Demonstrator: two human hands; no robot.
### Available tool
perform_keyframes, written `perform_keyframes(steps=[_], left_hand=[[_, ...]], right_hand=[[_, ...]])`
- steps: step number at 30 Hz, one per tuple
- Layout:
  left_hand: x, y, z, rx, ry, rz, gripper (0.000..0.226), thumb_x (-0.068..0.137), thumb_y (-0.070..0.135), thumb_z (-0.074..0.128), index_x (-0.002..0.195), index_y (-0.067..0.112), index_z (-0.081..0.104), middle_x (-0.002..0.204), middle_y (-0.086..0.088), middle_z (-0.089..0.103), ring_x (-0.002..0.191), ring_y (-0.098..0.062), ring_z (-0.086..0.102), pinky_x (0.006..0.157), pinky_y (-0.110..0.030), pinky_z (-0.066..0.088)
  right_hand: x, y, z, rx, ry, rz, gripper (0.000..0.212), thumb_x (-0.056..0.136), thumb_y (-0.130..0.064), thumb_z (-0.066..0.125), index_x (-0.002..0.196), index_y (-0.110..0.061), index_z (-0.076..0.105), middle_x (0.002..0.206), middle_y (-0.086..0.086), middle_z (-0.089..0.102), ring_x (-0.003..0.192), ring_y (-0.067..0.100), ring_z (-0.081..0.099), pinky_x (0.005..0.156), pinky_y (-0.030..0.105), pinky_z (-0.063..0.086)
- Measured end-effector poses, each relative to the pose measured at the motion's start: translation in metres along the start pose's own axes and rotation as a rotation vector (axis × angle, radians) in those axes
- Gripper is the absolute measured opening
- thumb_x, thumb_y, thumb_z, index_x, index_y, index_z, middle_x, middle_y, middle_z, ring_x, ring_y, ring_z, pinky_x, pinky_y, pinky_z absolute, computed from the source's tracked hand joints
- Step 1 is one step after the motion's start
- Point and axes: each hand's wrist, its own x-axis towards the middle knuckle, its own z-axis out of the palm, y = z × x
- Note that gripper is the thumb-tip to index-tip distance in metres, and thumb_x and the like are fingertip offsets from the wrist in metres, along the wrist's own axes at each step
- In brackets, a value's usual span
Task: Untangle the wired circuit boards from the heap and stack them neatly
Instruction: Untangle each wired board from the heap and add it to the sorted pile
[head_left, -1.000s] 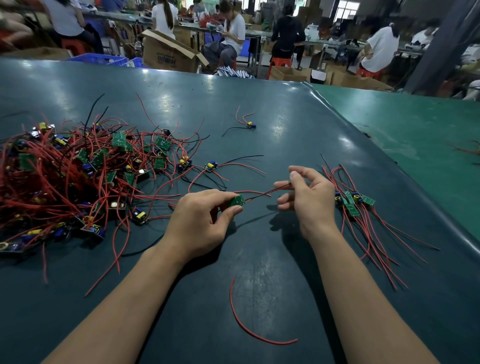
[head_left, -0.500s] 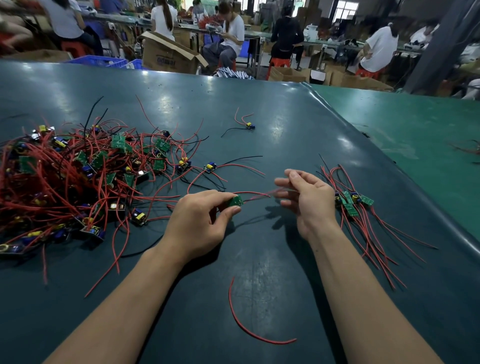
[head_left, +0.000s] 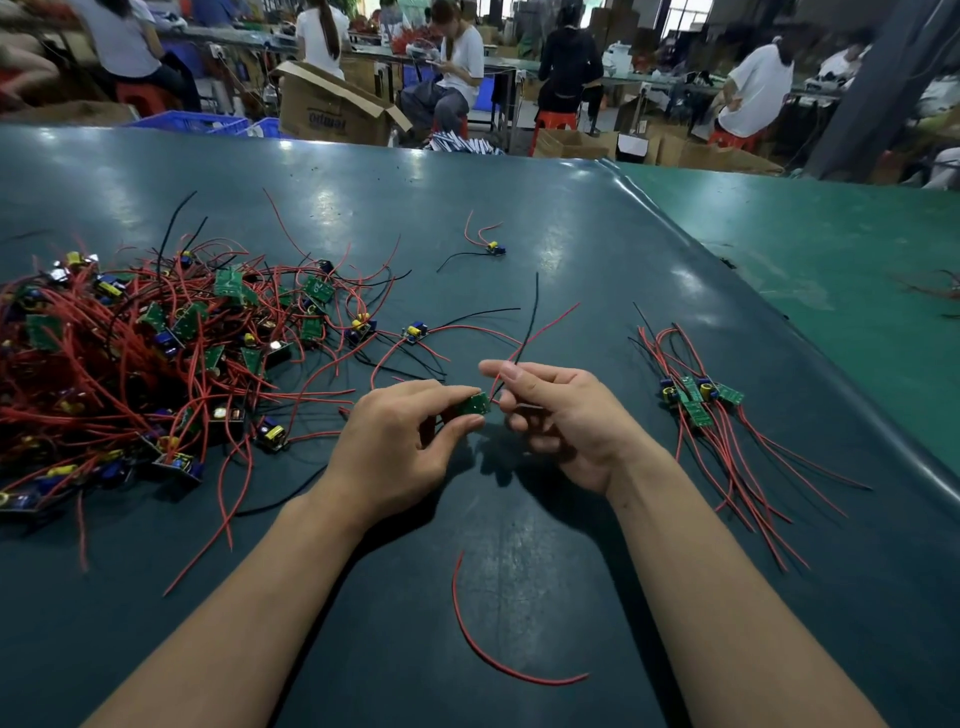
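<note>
Left hand pinches a board over the counter mid-scene, right hand pinches its wires; best draw leads straight, then lay it on the stack at right, away from the heap.

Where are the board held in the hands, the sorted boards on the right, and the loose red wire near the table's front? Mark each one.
held board (head_left: 479, 403), head view, on its green face beside the left thumb.
sorted boards (head_left: 696, 410), head view, on a green board among them.
loose red wire (head_left: 485, 656), head view, midway along its curve.
</note>
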Motion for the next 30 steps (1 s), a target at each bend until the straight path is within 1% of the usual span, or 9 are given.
perform_keyframes(steps=[4, 7, 9, 16, 19, 22, 24, 27, 30], left_hand=[[0.0, 0.002, 0.001, -0.052, 0.024, -0.011, 0.026, 0.085, 0.023, 0.069, 0.101, 0.005, 0.075, 0.087, -0.004, 0.074, 0.075, -0.024, 0.068, 0.067, -0.039, 0.054], [0.0, 0.001, 0.0, -0.042, 0.06, -0.024, 0.024, 0.086, 0.024, 0.069, 0.1, 0.007, 0.075, 0.083, -0.003, 0.073, 0.07, -0.024, 0.065, 0.064, -0.039, 0.053], [0.0, 0.001, 0.001, -0.022, 0.068, -0.03, 0.024, 0.085, 0.025, 0.069, 0.1, 0.007, 0.075, 0.082, -0.004, 0.072, 0.07, -0.026, 0.066, 0.064, -0.04, 0.053], [0.001, 0.001, 0.002, -0.006, 0.068, -0.026, 0.025, 0.088, 0.027, 0.067, 0.104, 0.009, 0.074, 0.086, 0.0, 0.072, 0.071, -0.023, 0.064, 0.067, -0.04, 0.053], [0.002, 0.0, 0.002, 0.003, 0.182, -0.046, 0.028, 0.09, 0.024, 0.065, 0.112, 0.008, 0.07, 0.095, -0.001, 0.071, 0.077, -0.015, 0.062, 0.072, -0.038, 0.054], [0.003, -0.002, -0.002, 0.02, 0.293, -0.041, 0.028, 0.092, 0.021, 0.065, 0.116, 0.006, 0.068, 0.095, -0.004, 0.07, 0.08, -0.019, 0.064, 0.073, -0.037, 0.053], [0.003, -0.003, -0.006, 0.015, 0.204, 0.042, 0.03, 0.092, 0.022, 0.066, 0.119, 0.009, 0.068, 0.088, -0.002, 0.067, 0.071, -0.021, 0.06, 0.065, -0.04, 0.052], [0.003, -0.003, -0.007, 0.006, 0.097, 0.086, 0.038, 0.09, 0.027, 0.067, 0.123, 0.008, 0.067, 0.08, -0.002, 0.065, 0.066, -0.022, 0.06, 0.06, -0.04, 0.052], [0.004, -0.005, -0.008, -0.006, 0.131, 0.089, 0.033, 0.088, 0.024, 0.07, 0.112, 0.002, 0.072, 0.08, -0.005, 0.072, 0.067, -0.022, 0.066, 0.062, -0.039, 0.054]], right_hand=[[0.001, -0.002, -0.002, -0.074, 0.064, -0.079, 0.035, 0.06, -0.042, 0.08, 0.085, -0.017, 0.079, 0.058, -0.005, 0.057, 0.05, 0.004, 0.049, 0.038, 0.013, 0.029], [0.004, -0.002, -0.003, -0.011, 0.171, -0.129, 0.016, 0.08, -0.032, 0.075, 0.076, -0.017, 0.078, 0.059, -0.006, 0.058, 0.049, 0.006, 0.049, 0.04, 0.014, 0.03], [0.006, -0.001, -0.005, 0.037, 0.299, -0.17, 0.02, 0.09, -0.024, 0.068, 0.075, -0.014, 0.077, 0.058, -0.007, 0.057, 0.047, 0.005, 0.047, 0.039, 0.015, 0.028], [0.011, -0.008, -0.013, 0.289, 0.601, -0.281, 0.024, 0.098, -0.015, 0.055, 0.079, -0.008, 0.067, 0.06, -0.002, 0.048, 0.038, 0.005, 0.041, 0.035, 0.015, 0.024], [0.009, -0.01, -0.012, 0.37, 0.474, -0.227, 0.03, 0.097, -0.039, 0.056, 0.093, -0.011, 0.064, 0.063, 0.0, 0.055, 0.041, 0.008, 0.048, 0.036, 0.015, 0.028], [0.005, -0.003, 0.005, 0.067, 0.127, -0.042, 0.055, 0.071, -0.064, 0.063, 0.094, -0.014, 0.067, 0.057, -0.004, 0.054, 0.041, 0.008, 0.051, 0.034, 0.015, 0.028], [0.0, 0.006, 0.017, -0.139, -0.081, -0.036, 0.045, 0.071, -0.062, 0.065, 0.079, -0.018, 0.072, 0.056, -0.001, 0.053, 0.041, 0.01, 0.051, 0.037, 0.015, 0.03], [-0.003, 0.007, 0.02, -0.25, -0.071, -0.178, 0.039, 0.089, -0.048, 0.059, 0.071, -0.015, 0.069, 0.054, 0.007, 0.055, 0.041, 0.017, 0.051, 0.038, 0.018, 0.032], [-0.005, 0.004, 0.017, -0.367, 0.075, -0.367, 0.043, 0.098, -0.029, 0.057, 0.073, 0.006, 0.065, 0.053, 0.01, 0.059, 0.038, 0.017, 0.05, 0.035, 0.019, 0.034]])
